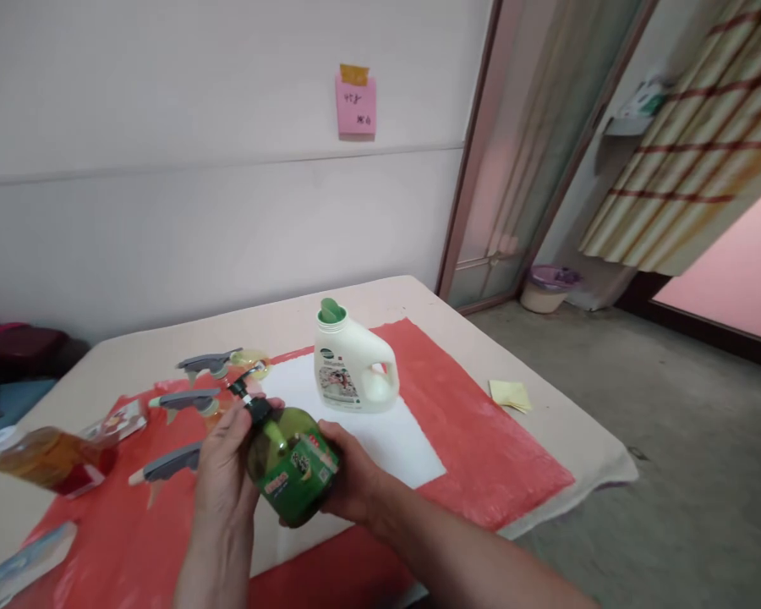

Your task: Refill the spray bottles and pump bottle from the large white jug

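Note:
A green pump bottle [295, 461] with a black pump head is held tilted above the table, its label facing me. My left hand [225, 452] is closed around the pump collar and upper side. Around the bottle's right side and base, my right hand [348, 474] is wrapped, its fingers partly hidden behind it. Just beyond stands a white detergent jug [342, 364] with a green spout insert and no cap on, upright on a white sheet [406, 444]. To the left of my hands lie several spray bottles with grey trigger heads [181, 399].
A red cloth [482, 440] lies under the white sheet. At the left are a bottle of amber liquid [51, 461] lying on its side and a flat pack [29, 558]. Yellow sticky notes [509, 395] lie near the right table edge. A bin [545, 290] stands on the floor.

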`<move>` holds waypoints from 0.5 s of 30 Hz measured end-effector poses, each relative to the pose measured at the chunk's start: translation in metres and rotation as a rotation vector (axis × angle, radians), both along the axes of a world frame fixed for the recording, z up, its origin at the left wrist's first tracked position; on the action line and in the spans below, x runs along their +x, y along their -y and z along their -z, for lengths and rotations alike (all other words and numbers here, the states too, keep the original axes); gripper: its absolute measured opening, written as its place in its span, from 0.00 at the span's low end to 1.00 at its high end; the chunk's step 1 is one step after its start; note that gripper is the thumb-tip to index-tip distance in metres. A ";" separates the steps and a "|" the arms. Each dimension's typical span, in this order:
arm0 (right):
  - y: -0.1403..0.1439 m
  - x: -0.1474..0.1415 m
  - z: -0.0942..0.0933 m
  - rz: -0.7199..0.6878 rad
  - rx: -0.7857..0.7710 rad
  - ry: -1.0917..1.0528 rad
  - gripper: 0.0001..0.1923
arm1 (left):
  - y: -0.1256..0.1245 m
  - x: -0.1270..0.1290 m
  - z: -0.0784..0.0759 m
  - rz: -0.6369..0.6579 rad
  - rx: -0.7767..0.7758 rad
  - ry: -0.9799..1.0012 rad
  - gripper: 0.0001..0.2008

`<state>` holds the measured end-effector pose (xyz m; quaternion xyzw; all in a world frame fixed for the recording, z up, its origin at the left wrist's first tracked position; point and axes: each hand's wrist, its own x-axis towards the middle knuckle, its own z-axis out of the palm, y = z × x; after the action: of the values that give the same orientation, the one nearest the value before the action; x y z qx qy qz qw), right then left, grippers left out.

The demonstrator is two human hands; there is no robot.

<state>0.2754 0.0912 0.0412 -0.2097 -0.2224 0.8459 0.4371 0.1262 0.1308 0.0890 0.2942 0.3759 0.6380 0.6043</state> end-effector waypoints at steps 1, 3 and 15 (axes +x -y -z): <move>0.001 0.000 0.001 -0.090 -0.018 -0.058 0.38 | 0.001 0.000 0.000 0.007 0.013 0.004 0.24; 0.002 -0.002 0.004 -0.213 -0.008 -0.130 0.43 | 0.002 -0.001 -0.001 0.016 0.041 0.005 0.24; -0.008 0.024 -0.018 -0.153 0.330 0.125 0.35 | 0.008 -0.005 0.003 0.123 -0.008 0.000 0.27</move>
<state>0.2998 0.0996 0.0589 -0.1699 -0.4001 0.8141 0.3850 0.1215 0.1230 0.0860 0.3142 0.3597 0.5980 0.6436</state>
